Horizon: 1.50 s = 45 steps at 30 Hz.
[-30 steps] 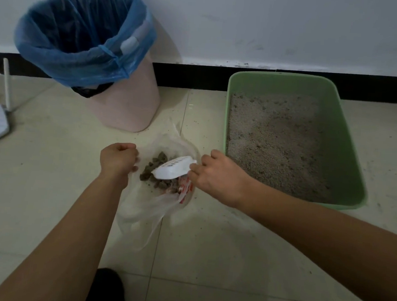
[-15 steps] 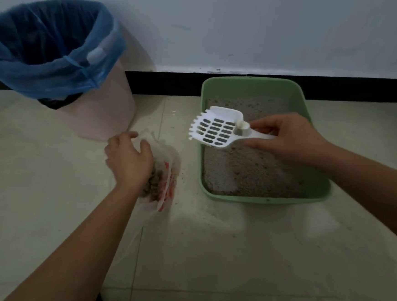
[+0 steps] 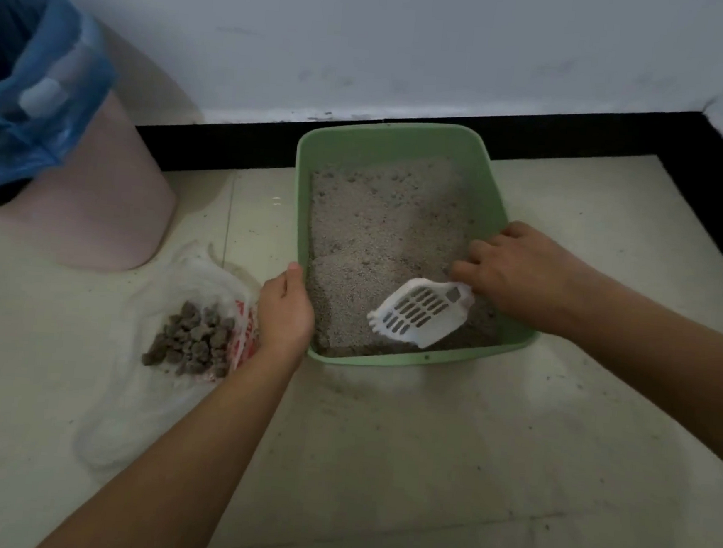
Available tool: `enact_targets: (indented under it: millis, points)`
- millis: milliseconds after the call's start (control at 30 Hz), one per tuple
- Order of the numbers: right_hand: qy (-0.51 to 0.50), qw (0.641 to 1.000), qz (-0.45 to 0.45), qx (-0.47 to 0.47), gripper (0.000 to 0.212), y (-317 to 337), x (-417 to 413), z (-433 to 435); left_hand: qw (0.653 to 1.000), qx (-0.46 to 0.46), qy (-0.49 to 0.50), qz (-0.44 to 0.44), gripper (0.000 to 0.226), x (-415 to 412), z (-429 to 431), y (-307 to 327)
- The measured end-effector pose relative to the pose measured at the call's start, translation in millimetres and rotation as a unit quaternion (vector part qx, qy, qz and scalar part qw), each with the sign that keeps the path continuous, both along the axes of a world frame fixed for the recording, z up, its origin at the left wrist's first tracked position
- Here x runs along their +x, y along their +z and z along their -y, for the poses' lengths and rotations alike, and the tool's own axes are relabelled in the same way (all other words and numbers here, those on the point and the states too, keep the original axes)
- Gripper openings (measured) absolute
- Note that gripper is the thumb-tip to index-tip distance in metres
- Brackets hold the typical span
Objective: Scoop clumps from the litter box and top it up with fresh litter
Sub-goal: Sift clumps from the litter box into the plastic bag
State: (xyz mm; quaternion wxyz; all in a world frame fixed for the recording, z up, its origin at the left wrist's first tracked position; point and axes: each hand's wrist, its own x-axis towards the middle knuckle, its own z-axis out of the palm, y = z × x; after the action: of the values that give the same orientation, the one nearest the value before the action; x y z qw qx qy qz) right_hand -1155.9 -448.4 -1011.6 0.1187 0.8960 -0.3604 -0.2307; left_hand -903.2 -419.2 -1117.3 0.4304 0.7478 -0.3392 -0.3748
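To steady it, left hand (image 3: 286, 311) is gripping the green rectangular plastic litter box (image 3: 426, 359) wall while right hand (image 3: 519, 277) is clamping fingers round the white slotted plastic scoop (image 3: 419, 317), raking.

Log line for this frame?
left hand grips rim of green plastic litter box | right hand holds white slotted plastic scoop in grey litter

There is one green litter box (image 3: 426, 361) with one bed of grey litter (image 3: 376, 223) in it. One white slotted scoop (image 3: 421, 317) is in view. One clear plastic bag (image 3: 159, 405) carries a single heap of brown clumps (image 3: 192, 342), too many and too bunched to count exactly. One pink bin (image 3: 96, 209) wears one blue liner (image 3: 32, 88). Two hands show: one left hand (image 3: 285, 311) and one right hand (image 3: 520, 273).
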Motion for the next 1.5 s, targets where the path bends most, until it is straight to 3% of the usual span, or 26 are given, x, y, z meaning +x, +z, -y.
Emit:
enact_targets:
  millis: [267,367,500,633,800,933,1100,1233,1400,1500]
  points:
    - [0.01,0.995,0.099,0.026,0.058,-15.4,1.3,16.0,0.997,-0.012,0.047,-0.064,0.037,-3.9,0.1,-1.6]
    - [0.026,0.989,0.146,0.001,0.061,-9.7,9.6,15.5,0.993,-0.016,0.056,-0.104,0.022,-5.0,-1.6,2.1]
    - [0.059,0.99,0.128,-0.002,0.056,-14.4,41.2,1.6,0.991,-0.018,0.06,-0.116,0.04,-5.4,-1.6,5.4]
    - [-0.001,0.996,0.088,0.0,0.045,-14.8,52.1,5.1,0.993,-0.009,0.052,-0.106,0.043,-6.9,-1.8,8.3]
    - [-0.125,0.987,0.088,0.053,0.047,12.6,30.1,28.3,0.992,-0.016,0.054,-0.111,0.04,-7.4,-2.2,9.4]
    - [-0.269,0.944,0.091,0.168,0.051,33.0,4.2,54.2,0.992,-0.013,0.058,-0.109,0.037,-7.6,-2.2,8.6]
    - [-0.406,0.828,0.027,0.384,0.053,-12.8,5.8,64.5,0.992,-0.014,0.055,-0.109,0.04,-7.2,-2.8,10.6]
    - [-0.461,0.75,-0.036,0.473,0.042,-31.0,20.3,69.0,0.992,-0.006,0.041,-0.117,0.043,-4.3,-1.1,5.9]
    - [-0.462,0.704,-0.066,0.535,0.035,-46.3,57.5,74.5,0.993,0.01,0.035,-0.111,0.047,-0.7,2.1,-1.5]
    - [-0.45,0.719,-0.021,0.528,0.043,-52.7,72.8,70.3,0.994,0.015,0.032,-0.1,0.048,0.6,2.9,-3.3]
